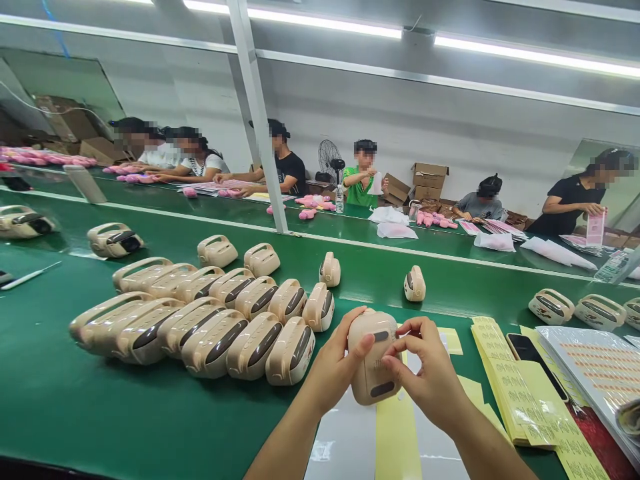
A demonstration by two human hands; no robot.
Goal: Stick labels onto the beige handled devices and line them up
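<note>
My left hand [341,363] grips a rounded beige plastic device [376,357] above the bench. Its underside faces me, with two dark strips and small print between them. At the device's right side is my right hand [423,367], thumb and fingers drawn into a pinch against its surface; whatever they hold is too small or hidden to make out. Left of my hands stand rows of similar beige devices [250,347] with carry handles and dark oval panels. Below my hands lie white glossy sheets [345,433] and a yellow strip [395,440].
Yellow label sheets [520,387], a phone [537,363] and a stack of printed sheets [595,373] lie at right. More beige devices [550,305] stand along the green belt [465,280]. A white post [260,120] rises ahead. Several people work across, among pink items [435,219].
</note>
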